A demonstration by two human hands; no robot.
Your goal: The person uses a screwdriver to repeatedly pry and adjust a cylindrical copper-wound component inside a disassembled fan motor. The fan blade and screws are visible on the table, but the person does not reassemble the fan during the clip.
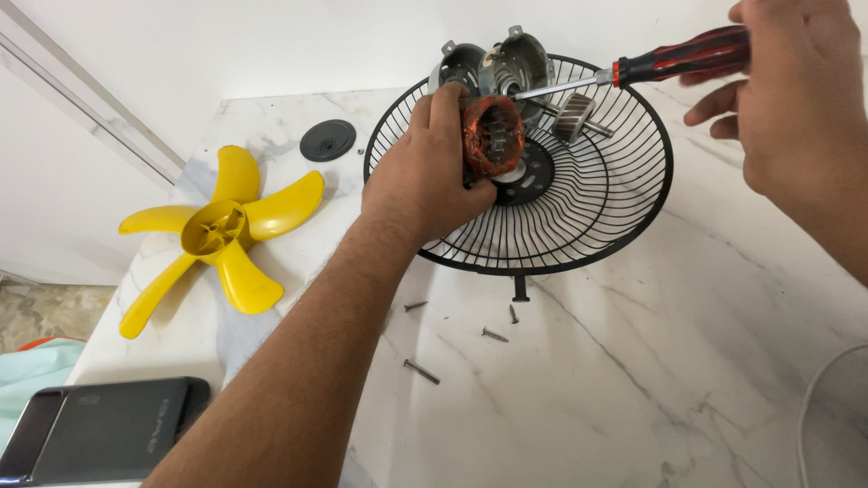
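Two hands work: left hand [425, 176] fingers grip motor coil [493, 136] in grille [615, 208]; right hand [796, 99] clasps screwdriver [633, 70].

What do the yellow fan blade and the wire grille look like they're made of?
Yellow fan blade: likely molded plastic, with a smooth, uniform, slightly glossy colour. Wire grille: probably metal wire with a black coating, shown by thin, even, rigid strands.
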